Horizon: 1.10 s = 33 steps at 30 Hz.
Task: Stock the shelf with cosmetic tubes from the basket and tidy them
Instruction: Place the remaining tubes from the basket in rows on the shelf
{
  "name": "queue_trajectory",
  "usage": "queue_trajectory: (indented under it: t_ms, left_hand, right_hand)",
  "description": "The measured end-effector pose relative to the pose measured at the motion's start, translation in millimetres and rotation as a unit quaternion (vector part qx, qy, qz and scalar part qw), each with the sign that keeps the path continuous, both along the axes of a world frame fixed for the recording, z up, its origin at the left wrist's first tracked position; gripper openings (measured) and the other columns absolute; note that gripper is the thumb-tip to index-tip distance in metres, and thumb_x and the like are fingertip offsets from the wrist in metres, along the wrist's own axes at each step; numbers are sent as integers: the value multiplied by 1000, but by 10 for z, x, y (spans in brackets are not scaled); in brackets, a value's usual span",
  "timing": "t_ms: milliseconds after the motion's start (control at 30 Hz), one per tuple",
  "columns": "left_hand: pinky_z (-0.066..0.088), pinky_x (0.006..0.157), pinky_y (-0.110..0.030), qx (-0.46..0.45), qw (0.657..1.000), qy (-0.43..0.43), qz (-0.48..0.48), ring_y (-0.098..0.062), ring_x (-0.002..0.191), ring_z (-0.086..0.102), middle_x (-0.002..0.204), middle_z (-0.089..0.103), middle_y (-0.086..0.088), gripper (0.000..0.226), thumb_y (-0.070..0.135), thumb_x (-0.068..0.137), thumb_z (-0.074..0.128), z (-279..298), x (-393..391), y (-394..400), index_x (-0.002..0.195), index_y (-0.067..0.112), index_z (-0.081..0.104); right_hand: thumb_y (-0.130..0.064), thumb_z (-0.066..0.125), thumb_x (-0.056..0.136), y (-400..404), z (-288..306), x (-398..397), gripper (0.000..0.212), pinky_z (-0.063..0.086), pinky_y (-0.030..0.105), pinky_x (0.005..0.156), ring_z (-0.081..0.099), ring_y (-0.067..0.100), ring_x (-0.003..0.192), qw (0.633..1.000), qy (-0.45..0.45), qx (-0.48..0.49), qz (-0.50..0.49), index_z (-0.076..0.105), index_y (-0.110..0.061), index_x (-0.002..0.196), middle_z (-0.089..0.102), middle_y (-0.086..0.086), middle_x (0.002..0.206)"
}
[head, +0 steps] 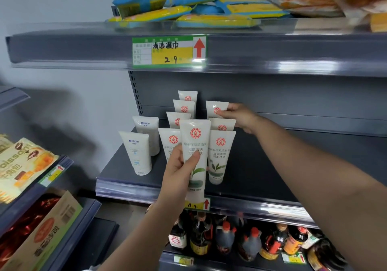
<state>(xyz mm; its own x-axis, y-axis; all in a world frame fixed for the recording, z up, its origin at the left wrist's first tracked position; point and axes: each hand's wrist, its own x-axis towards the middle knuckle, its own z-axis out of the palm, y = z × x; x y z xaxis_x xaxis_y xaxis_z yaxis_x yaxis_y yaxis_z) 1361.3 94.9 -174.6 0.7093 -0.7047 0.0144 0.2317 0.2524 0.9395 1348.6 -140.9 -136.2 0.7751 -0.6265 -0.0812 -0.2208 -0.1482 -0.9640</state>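
My left hand [180, 166] grips a white cosmetic tube with a red round logo and green leaf print [195, 145], held upright in front of the dark middle shelf [261, 166]. Further back, my right hand [238, 116] pinches the top of the rearmost tube in the right row [215, 108]. Several matching tubes stand cap-down in two rows behind the held one, for example the front right tube [219, 155]. Two white tubes with blue labels [138, 151] stand to the left. No basket is in view.
The shelf above carries blue and yellow wipe packs [188, 13] and a green price tag [169, 51]. Dark sauce bottles [230, 237] fill the shelf below. Croissant bags [23, 162] and a cardboard box [48, 229] sit on the left rack.
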Motion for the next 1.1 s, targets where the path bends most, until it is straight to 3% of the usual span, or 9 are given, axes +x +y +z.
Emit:
queue_trajectory:
  t_ms: [233,333,467,633,767,833,967,1033,1100]
  left_hand:
    - [52,92,-39,0,1000,-8,-8,-24,104,65,109,70,2,24,12,90,54,26,24,49,110,24,59]
    - [52,89,-37,-4,1000,-12,-19,-24,103,65,108,71,4,23,13,91,53,41,28,55,109,27,59]
    - [52,89,-37,-7,999,-17,-29,-23,103,66,107,71,5,23,15,90,54,56,28,61,107,30,60]
    - [52,88,-36,-12,999,-23,-34,-23,103,65,108,70,4,23,14,90,54,79,15,71,105,31,60]
    - [53,80,-32,-16,999,-22,-43,-21,99,66,110,70,2,25,15,90,54,110,13,75,113,25,58]
    - [54,74,-28,-19,998,-25,-49,-18,94,67,109,70,0,25,14,91,53,155,11,70,116,20,56]
    - [56,73,-27,-26,997,-40,-66,-14,93,69,107,71,3,21,15,91,53,293,2,15,111,21,58]
    - [55,82,-37,-23,996,-50,-74,-17,97,68,108,71,2,20,16,90,55,348,-24,-48,110,20,59]
    - [53,88,-46,-15,994,-64,-84,-24,94,68,106,71,0,16,16,89,57,395,-85,-131,105,19,60]
  right_hand:
    - [-13,56,91,48,64,-53,27,53,15,51,66,1,59,999,-4,51,-9,57,-9,117,64,-2,84]
    - [-13,57,91,80,76,-86,30,55,15,55,63,8,71,999,4,43,-20,57,-5,120,64,-1,86]
    - [-12,56,92,113,88,-104,28,53,16,57,60,8,72,999,14,2,-46,57,-3,118,65,13,113]
    - [-10,55,92,114,112,-131,27,52,32,82,61,10,75,999,17,9,-42,57,-4,118,62,16,121]
    - [-17,53,94,94,167,-168,14,48,35,94,59,13,90,998,30,1,-55,57,-15,106,62,11,121]
    - [-17,55,92,102,260,-197,18,47,25,85,54,10,93,992,-22,-48,-115,59,-14,109,62,3,106]
    - [-12,61,86,315,558,-468,11,36,5,56,52,-9,54,939,-255,-90,-212,61,-18,77,62,-17,60]
    - [-32,69,77,517,654,-710,16,36,9,51,53,-4,50,945,-294,-68,-127,63,-17,76,65,-13,56]
    - [-41,76,66,721,674,-897,35,40,13,50,56,2,53,967,-245,-66,-7,66,-14,84,69,-7,65]
